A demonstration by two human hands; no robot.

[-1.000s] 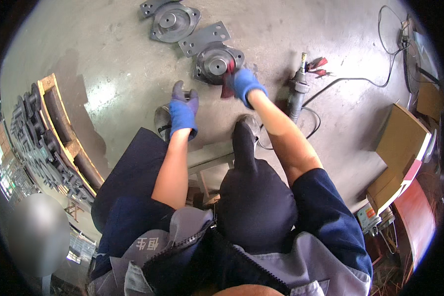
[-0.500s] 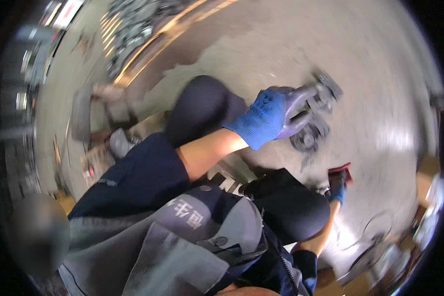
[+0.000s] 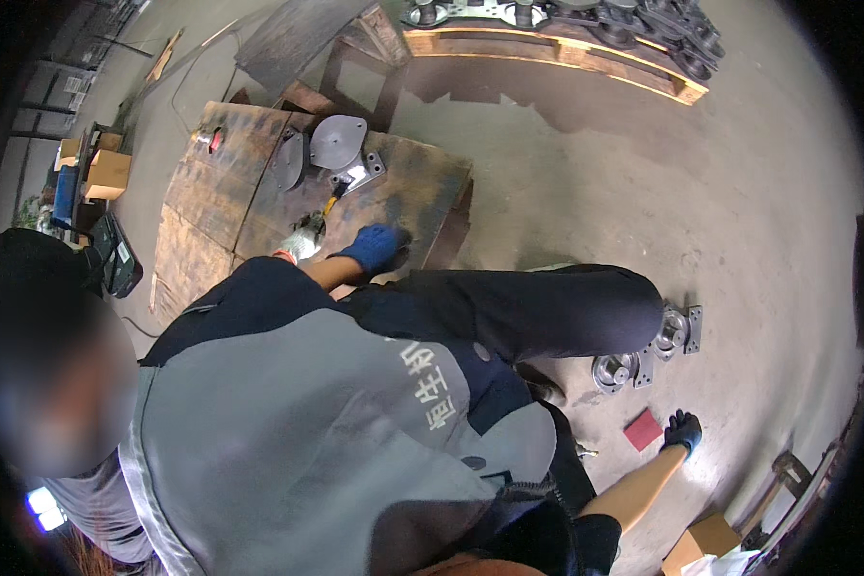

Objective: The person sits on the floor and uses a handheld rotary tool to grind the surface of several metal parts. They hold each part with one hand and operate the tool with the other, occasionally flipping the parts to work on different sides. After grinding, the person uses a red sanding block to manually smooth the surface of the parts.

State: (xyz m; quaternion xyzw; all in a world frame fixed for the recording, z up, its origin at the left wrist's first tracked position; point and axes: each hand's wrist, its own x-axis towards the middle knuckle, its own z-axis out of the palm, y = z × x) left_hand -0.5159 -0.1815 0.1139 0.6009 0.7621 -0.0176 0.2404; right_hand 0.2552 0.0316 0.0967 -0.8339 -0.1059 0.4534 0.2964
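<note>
My left hand [image 3: 374, 248], in a blue glove with a dark coating, is at the near side of a worn wooden tabletop [image 3: 202, 226]. Its fingers are too hidden to tell if they hold anything. Low at the right, my right hand [image 3: 683, 432] has its gloved fingers apart, with nothing in them. Beside it, a square red pad [image 3: 642, 429] lies on the floor. Past my knee sit two round metal parts with flat plates, one nearer [image 3: 616, 371] and one farther [image 3: 677, 329], partly behind the knee.
A co-worker's pale-gloved hand [image 3: 305, 240] holds a yellow-handled tool [image 3: 334, 199] beside grey metal discs [image 3: 338, 142] on the tabletop. That person's black cap [image 3: 34, 278] shows at left. A wooden pallet [image 3: 547, 48] carries several metal parts. A cardboard box [image 3: 703, 542] stands lower right.
My left hand has moved from the metal parts to the tabletop at the left. The red pad has left my right hand and lies on the floor. My view has turned.
</note>
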